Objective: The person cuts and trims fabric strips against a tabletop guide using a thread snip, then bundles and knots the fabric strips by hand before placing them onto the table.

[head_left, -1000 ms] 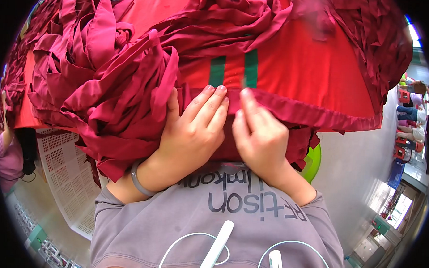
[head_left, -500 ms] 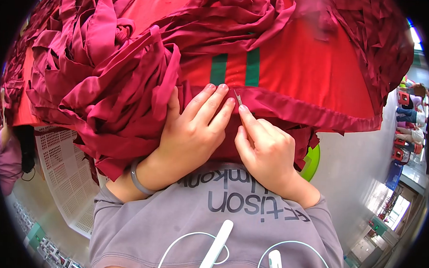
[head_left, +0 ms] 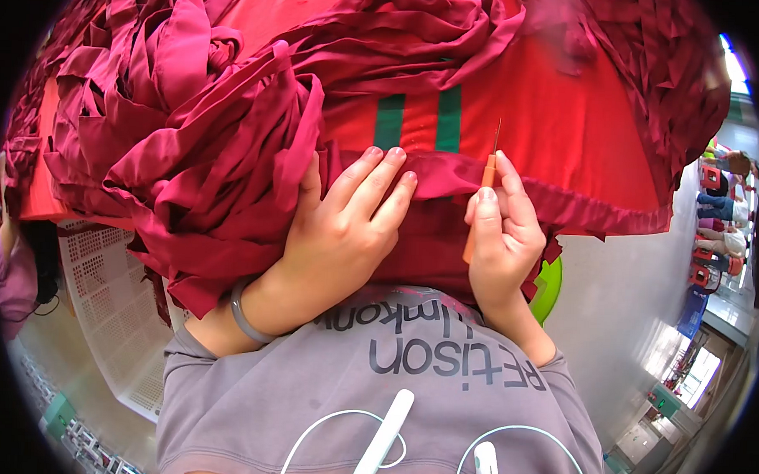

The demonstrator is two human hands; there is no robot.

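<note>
Dark red fabric strips [head_left: 174,146] lie heaped over a bright red surface [head_left: 551,118] with two green stripes [head_left: 389,120]. My left hand [head_left: 342,227] rests flat, fingers spread, on a dark red strip along the near edge; it holds nothing. To its right, my right hand [head_left: 507,233] is closed around an orange-handled tool [head_left: 488,176] with a thin metal tip pointing away from me. The tool stands over the dark red strip [head_left: 440,174], whose part between the hands is slightly raised and folded.
A white perforated plastic basket [head_left: 114,303] is at the lower left, beside a person in pink [head_left: 14,283]. Something bright green [head_left: 547,289] shows below the fabric on the right. Several people [head_left: 723,215] sit at the far right.
My right hand has moved right and turned, away from my left fingertips. The tool's orange handle now shows, its tip pointing up in view. My left hand is nearly unchanged.
</note>
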